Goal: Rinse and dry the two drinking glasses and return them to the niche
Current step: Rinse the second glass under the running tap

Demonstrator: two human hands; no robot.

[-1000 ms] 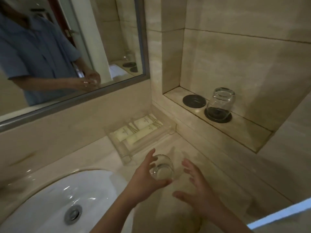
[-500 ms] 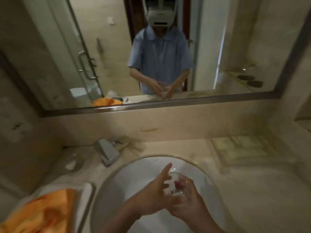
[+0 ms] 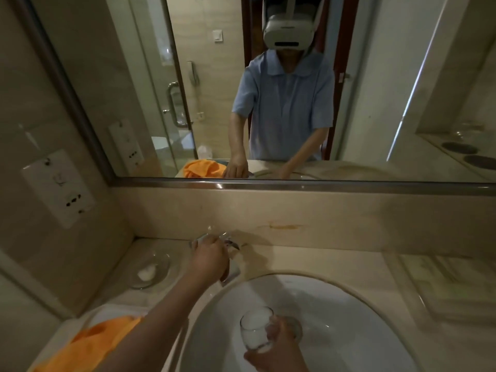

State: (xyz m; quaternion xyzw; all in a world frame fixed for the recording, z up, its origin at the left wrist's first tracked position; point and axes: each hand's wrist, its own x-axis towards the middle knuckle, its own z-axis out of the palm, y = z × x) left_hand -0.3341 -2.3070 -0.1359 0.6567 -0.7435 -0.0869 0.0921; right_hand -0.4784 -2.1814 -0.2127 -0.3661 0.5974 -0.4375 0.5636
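The right hand point(image 3: 279, 345) curls round a clear, rounded glass point(image 3: 255, 330), holding it upright over the smooth white oval basin point(image 3: 349, 318). The left hand point(image 3: 210, 257) reaches well ahead of it and lies over the metal tap point(image 3: 228, 272), fingers bent on its top; how firmly it grips I cannot tell. Left of that hand sits a shallow glass dish point(image 3: 150, 268). Beside the left forearm lies a soft, crumpled orange cloth point(image 3: 91, 342) on the polished beige stone counter point(image 3: 322, 260).
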